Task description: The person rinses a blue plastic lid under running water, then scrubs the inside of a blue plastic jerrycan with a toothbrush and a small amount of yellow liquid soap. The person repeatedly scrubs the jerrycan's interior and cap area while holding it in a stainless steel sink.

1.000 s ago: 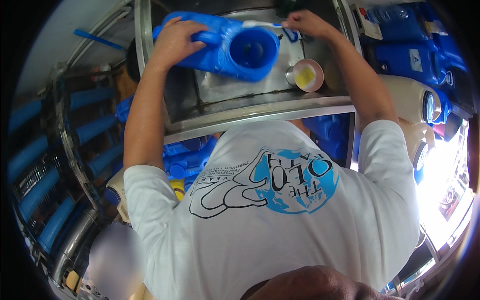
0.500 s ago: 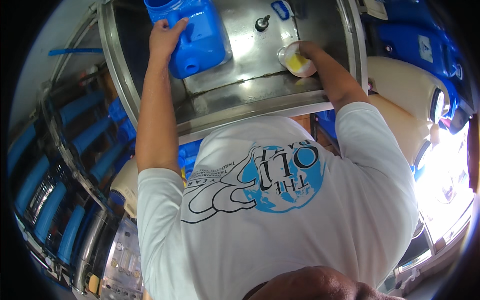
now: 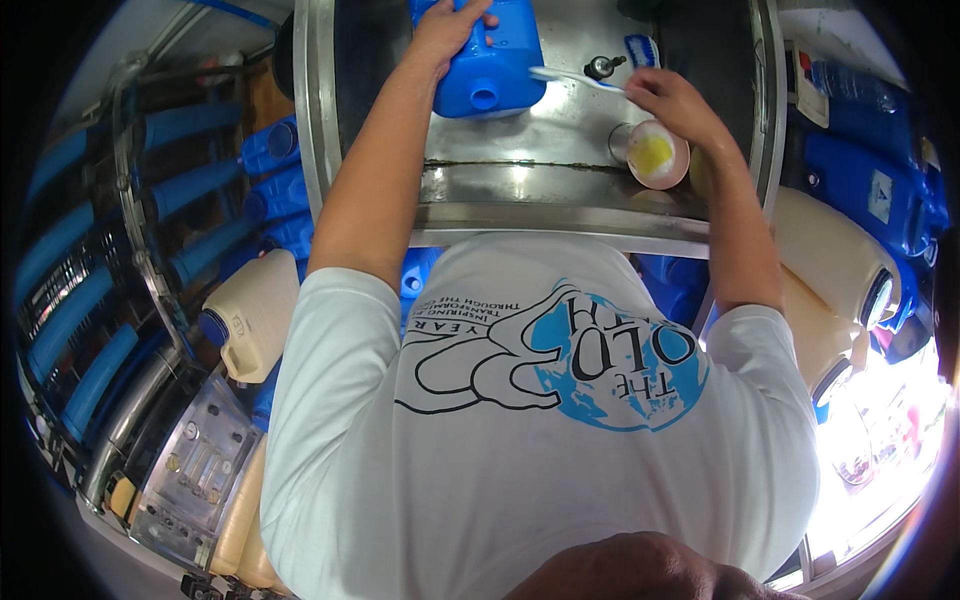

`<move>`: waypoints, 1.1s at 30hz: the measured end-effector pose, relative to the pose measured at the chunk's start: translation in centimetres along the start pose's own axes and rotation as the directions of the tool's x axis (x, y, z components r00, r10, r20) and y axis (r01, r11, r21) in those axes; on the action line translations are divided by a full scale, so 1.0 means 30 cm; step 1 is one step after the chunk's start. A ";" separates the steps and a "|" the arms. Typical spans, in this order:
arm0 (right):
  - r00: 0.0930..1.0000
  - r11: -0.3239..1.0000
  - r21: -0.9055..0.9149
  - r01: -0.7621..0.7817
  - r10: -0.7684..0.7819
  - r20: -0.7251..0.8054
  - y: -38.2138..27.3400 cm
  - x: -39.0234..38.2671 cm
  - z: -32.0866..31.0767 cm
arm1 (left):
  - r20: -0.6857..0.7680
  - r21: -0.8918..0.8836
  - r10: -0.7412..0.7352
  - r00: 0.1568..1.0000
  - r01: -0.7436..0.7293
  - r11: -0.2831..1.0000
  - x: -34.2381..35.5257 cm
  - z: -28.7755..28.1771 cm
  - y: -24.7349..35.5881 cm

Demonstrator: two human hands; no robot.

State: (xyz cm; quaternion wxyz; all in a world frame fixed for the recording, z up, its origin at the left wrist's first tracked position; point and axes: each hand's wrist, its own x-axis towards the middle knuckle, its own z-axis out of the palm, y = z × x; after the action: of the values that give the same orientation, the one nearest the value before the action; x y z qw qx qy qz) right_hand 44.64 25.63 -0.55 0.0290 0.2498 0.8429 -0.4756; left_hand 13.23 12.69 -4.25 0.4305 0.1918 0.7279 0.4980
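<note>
My left hand [image 3: 449,35] grips the blue jug [image 3: 512,45] by its handle at the top of the steel sink [image 3: 590,218]; a small round spout on the jug faces me. My right hand [image 3: 668,103] is closed on a white long-handled brush [image 3: 570,76], whose head meets the jug's right side. Just below that hand sits a pinkish cup [image 3: 673,165] with frothy white and yellow contents. A small dark metal fitting [image 3: 600,67] stands on the sink bottom beside a blue-and-white scrub brush [image 3: 642,50].
Cream jugs [image 3: 820,265] and blue containers [image 3: 870,180] are stacked to the right. At the left are racks with blue tubes [image 3: 72,310], a cream jug [image 3: 255,305], more blue jugs [image 3: 278,185] and a steel gauge panel [image 3: 185,470]. Blue containers lie beneath the sink.
Half a second ago my right hand was down in the cup; it has lifted up and left with the brush to the jug. The jug has shifted upward in the sink, still in my left hand.
</note>
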 end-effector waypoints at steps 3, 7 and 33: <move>0.991 0.972 -0.233 0.009 -0.039 -0.124 -0.185 0.105 0.143 | 0.035 0.015 0.032 0.999 -0.032 0.999 0.013 0.019 0.005; 0.981 0.904 -0.423 0.064 -0.135 -0.141 -0.207 0.102 0.139 | 0.052 -0.059 0.003 0.999 0.000 0.998 0.046 -0.017 -0.062; 0.868 0.253 0.867 -0.429 0.381 0.318 -0.251 0.022 0.513 | -0.499 -0.451 -0.026 0.866 -0.234 0.861 0.257 0.209 -0.154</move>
State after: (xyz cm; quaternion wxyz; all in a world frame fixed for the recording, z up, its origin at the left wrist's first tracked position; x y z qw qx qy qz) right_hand 37.79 10.16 -3.21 0.0242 0.4194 0.3386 -0.8419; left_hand 14.77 19.67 -12.55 0.2386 -0.0173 0.6473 0.7237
